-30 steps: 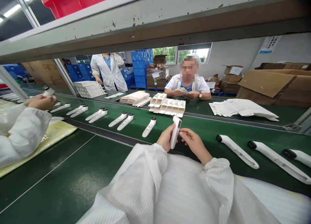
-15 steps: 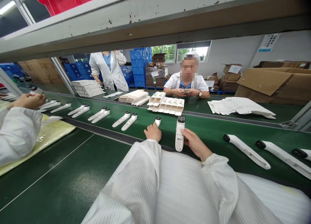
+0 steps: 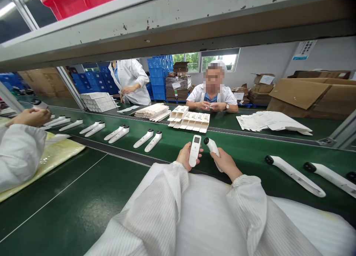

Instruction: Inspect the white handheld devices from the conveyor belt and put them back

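Over a green belt [image 3: 244,146], the left hand [image 3: 184,156] holds one white thermometer [image 3: 194,154], screen [image 3: 197,139] showing; the right hand [image 3: 224,161] grips a second thermometer [image 3: 212,147]. Three more thermometers [image 3: 296,176] lie rightward, one partly out of view.

The left hand [image 3: 183,156] was curled in a firm hold, its fingertips [image 3: 199,156] showing at the right edge of the grip. Just beside that grip, not touching it, the right hand [image 3: 226,161] was closed too. Behind each grip, the sleeved left forearm [image 3: 158,200] and right forearm [image 3: 251,206] slanted outward.
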A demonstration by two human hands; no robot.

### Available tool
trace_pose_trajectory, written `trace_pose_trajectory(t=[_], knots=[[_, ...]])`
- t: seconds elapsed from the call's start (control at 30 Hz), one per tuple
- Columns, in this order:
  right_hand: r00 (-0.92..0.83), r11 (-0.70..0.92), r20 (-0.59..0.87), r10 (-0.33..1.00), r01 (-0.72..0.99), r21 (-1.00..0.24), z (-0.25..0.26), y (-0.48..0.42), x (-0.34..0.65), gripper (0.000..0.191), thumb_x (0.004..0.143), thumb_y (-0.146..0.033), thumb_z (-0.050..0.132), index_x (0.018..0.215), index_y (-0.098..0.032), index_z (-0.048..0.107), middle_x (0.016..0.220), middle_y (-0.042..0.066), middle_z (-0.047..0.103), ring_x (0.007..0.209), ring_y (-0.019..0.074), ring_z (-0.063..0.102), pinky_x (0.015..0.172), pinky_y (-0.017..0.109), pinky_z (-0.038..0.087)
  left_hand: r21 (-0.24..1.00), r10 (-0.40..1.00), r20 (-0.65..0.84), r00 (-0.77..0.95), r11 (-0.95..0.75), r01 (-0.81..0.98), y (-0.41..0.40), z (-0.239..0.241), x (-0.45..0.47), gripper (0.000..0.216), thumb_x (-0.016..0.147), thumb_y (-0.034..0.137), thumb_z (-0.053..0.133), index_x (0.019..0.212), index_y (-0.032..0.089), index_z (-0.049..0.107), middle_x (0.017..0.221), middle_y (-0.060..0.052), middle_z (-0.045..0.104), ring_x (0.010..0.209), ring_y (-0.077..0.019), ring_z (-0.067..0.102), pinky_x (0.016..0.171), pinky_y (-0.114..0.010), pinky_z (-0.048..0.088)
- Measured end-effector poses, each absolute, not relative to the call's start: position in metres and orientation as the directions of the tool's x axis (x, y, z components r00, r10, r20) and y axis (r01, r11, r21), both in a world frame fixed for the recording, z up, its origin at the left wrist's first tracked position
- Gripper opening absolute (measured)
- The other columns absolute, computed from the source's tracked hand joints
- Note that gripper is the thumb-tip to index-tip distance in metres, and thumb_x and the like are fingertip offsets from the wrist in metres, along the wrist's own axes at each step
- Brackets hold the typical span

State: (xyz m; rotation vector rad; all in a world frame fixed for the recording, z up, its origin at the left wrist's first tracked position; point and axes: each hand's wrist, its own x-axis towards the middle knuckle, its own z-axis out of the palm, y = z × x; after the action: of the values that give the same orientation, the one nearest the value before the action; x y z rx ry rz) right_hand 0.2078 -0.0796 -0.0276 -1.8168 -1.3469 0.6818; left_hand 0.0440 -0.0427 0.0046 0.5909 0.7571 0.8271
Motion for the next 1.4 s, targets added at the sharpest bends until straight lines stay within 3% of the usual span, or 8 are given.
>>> trace_pose_trajectory(t=[0.23, 0.47, 0.67, 0.77, 0.87, 1.1, 1.23, 1.4], knots=[[0.244, 0.051, 0.404, 0.882, 0.802, -0.596, -0.024, -0.084, 0.209, 0.032, 0.082, -0.032, 0.047, 0.107, -0.019, 0.061, 0.114, 0.015, 0.057, 0.104, 0.0299, 0.052, 0.086, 0.042, 0.040, 0.730, 0.821, -0.396, 0.411, 0.553, -0.402, -0.049, 0.006, 0.053, 0.031, 0.086, 0.040, 0.049, 0.090, 0.012, 0.060, 0.071, -0.004, 0.059, 0.055, -0.0105, 0.054, 0.040, -0.020, 0.035], [0.083, 0.133, 0.135, 0.987, 0.031, -0.991, -0.014, -0.089, 0.181, 0.039, 0.073, -0.047, 0.061, 0.101, -0.021, 0.059, 0.095, 0.005, 0.064, 0.084, 0.0210, 0.059, 0.073, 0.034, 0.050, 0.790, 0.879, -0.222, 0.423, 0.416, -0.450, -0.053, -0.001, 0.060, 0.021, 0.071, 0.015, 0.062, 0.092, 0.017, 0.059, 0.076, -0.002, 0.061, 0.068, -0.0118, 0.058, 0.064, -0.023, 0.045], [0.000, -0.013, -0.013, 1.000, -0.232, -0.973, -0.010, -0.095, 0.185, 0.033, 0.074, -0.046, 0.062, 0.097, -0.023, 0.062, 0.098, 0.004, 0.064, 0.088, 0.0192, 0.059, 0.067, 0.029, 0.051, 0.986, 0.985, -0.029, 0.173, 0.000, 0.165, -0.027, 0.009, 0.024, 0.018, 0.079, 0.023, 0.055, 0.096, 0.017, 0.060, 0.097, -0.009, 0.062, 0.092, -0.0203, 0.058, 0.077, -0.030, 0.044], [-0.034, -0.038, -0.031, 0.999, -0.241, -0.970, -0.010, -0.095, 0.188, 0.030, 0.075, -0.048, 0.061, 0.092, -0.023, 0.064, 0.094, 0.003, 0.065, 0.087, 0.0191, 0.059, 0.066, 0.028, 0.050, 0.737, 0.945, 0.313, -0.098, -0.177, 0.652, -0.009, 0.008, -0.012, 0.039, 0.073, 0.017, 0.060, 0.112, 0.018, 0.055, 0.126, -0.016, 0.049, 0.124, -0.0307, 0.039, 0.098, -0.039, 0.032], [-0.037, -0.036, -0.029, 0.999, -0.230, -0.972, -0.010, -0.096, 0.188, 0.031, 0.074, -0.049, 0.062, 0.089, -0.022, 0.064, 0.093, 0.004, 0.066, 0.086, 0.0193, 0.060, 0.067, 0.028, 0.049, 0.596, 0.957, 0.198, -0.213, 0.054, 0.801, 0.002, 0.000, -0.036, 0.040, 0.071, 0.012, 0.058, 0.111, 0.015, 0.054, 0.125, -0.022, 0.049, 0.126, -0.0375, 0.035, 0.100, -0.047, 0.027], [-0.021, -0.038, -0.036, 0.999, -0.154, -0.987, -0.012, -0.093, 0.187, 0.032, 0.079, -0.050, 0.054, 0.090, -0.021, 0.063, 0.099, 0.006, 0.068, 0.090, 0.0205, 0.063, 0.075, 0.031, 0.050, 0.978, 0.988, -0.142, -0.055, 0.148, 0.146, 0.001, 0.000, -0.017, 0.030, 0.069, 0.008, 0.050, 0.097, 0.014, 0.056, 0.104, -0.015, 0.058, 0.107, -0.0276, 0.052, 0.079, -0.033, 0.043], [0.107, -0.108, -0.099, 0.989, 0.085, -0.990, -0.019, -0.087, 0.191, 0.029, 0.081, -0.048, 0.049, 0.084, -0.020, 0.057, 0.087, 0.007, 0.067, 0.075, 0.0203, 0.063, 0.067, 0.032, 0.048, 0.840, 0.907, -0.290, 0.306, 0.395, -0.373, -0.015, 0.008, 0.005, 0.024, 0.075, 0.015, 0.037, 0.086, 0.010, 0.058, 0.085, -0.013, 0.061, 0.070, -0.0175, 0.057, 0.051, -0.025, 0.042], [0.263, -0.132, 0.066, 0.963, 0.668, -0.732, -0.030, -0.079, 0.205, 0.025, 0.082, -0.033, 0.047, 0.097, -0.018, 0.059, 0.099, 0.012, 0.063, 0.091, 0.0272, 0.059, 0.082, 0.041, 0.042, 0.715, 0.829, -0.304, 0.469, 0.524, -0.463, -0.034, 0.012, 0.029, 0.034, 0.086, 0.033, 0.038, 0.093, 0.008, 0.061, 0.072, -0.008, 0.060, 0.051, -0.0118, 0.051, 0.037, -0.020, 0.031]])
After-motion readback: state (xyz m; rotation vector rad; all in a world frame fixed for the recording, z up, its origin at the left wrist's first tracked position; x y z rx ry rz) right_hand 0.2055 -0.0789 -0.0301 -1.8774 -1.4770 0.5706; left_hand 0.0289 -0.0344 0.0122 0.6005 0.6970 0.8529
